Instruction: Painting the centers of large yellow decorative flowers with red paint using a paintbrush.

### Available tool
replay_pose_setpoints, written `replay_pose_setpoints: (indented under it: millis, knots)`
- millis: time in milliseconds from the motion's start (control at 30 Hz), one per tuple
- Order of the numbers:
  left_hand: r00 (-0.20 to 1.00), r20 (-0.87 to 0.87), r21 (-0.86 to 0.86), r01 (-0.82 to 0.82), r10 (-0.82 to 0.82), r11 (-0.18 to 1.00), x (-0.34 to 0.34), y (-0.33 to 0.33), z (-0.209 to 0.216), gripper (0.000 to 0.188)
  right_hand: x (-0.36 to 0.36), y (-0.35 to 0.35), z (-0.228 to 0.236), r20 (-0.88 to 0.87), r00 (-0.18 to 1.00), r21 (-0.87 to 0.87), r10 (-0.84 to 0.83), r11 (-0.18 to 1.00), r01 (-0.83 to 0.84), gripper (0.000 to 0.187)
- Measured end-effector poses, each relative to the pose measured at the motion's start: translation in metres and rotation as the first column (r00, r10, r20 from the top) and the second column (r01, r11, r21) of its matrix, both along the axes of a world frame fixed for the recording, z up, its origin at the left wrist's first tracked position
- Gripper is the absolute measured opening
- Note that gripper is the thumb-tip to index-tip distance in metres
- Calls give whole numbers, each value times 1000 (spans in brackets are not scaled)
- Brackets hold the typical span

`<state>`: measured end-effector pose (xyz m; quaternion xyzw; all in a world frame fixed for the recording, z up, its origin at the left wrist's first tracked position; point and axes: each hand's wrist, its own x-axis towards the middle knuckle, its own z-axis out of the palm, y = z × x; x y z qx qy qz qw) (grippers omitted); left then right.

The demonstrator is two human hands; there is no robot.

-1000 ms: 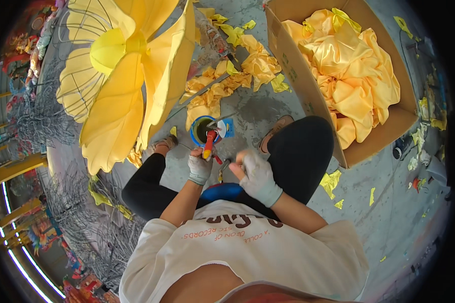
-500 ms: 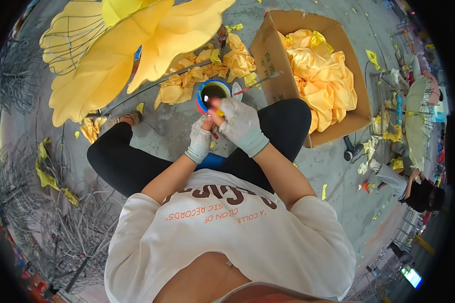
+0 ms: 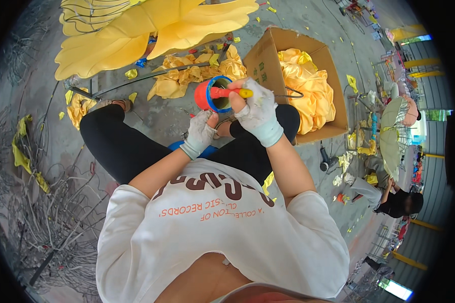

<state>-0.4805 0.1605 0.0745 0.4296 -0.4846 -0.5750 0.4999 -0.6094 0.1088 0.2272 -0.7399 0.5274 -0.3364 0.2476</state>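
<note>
My left hand, in a whitish glove with bare fingertips, has its fingers curled at the lower side of a red can with a blue rim. The thumb lies against the can's lower edge. The can is tilted, its mouth facing right. My right hand, gloved the same way, grips a red tool with a yellow end. Its red part reaches across the can's mouth; its far end cannot be made out. A curved dark wire sticks out to the right behind this hand; whether the hand holds it is unclear.
A cardboard box full of yellow-orange cloth stands at the right. Large yellow petal shapes rise at the upper left. Cloth pieces lie beyond the can. Tangled wire frames fill the lower left. A person is far right.
My hands have moved apart. The can has tipped, so its red side shows. The red tool with the yellow end has come into clearer sight in my right hand. The whole view has shifted.
</note>
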Motion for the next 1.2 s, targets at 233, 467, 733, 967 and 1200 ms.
replay_pose_setpoints:
  millis: [233, 467, 733, 967, 1200]
  knots:
    - [991, 125, -91, -38, 49, 995, 7, 4, 6, 25, 4, 7, 11, 34, 994, 5, -101, 995, 101, 18]
    - [994, 86, -28, -58, 60, 998, 9, 4, 2, 26, 2, 13, 5, 218, 944, 158, -247, 963, 216, 15]
    - [996, -21, 100, -88, 90, 991, 10, 7, 2, 26, -9, 6, 5, 227, 902, 227, -368, 920, 318, 12]
    - [985, 131, -39, -104, 108, 994, 1, 4, 0, 24, 21, -10, -7, -212, 961, -159, -177, 977, 145, 12]
    - [940, 269, -139, -179, 211, 974, 0, 0, -12, 20, 45, -16, -6, -7, 969, -124, -246, 962, 243, 13]
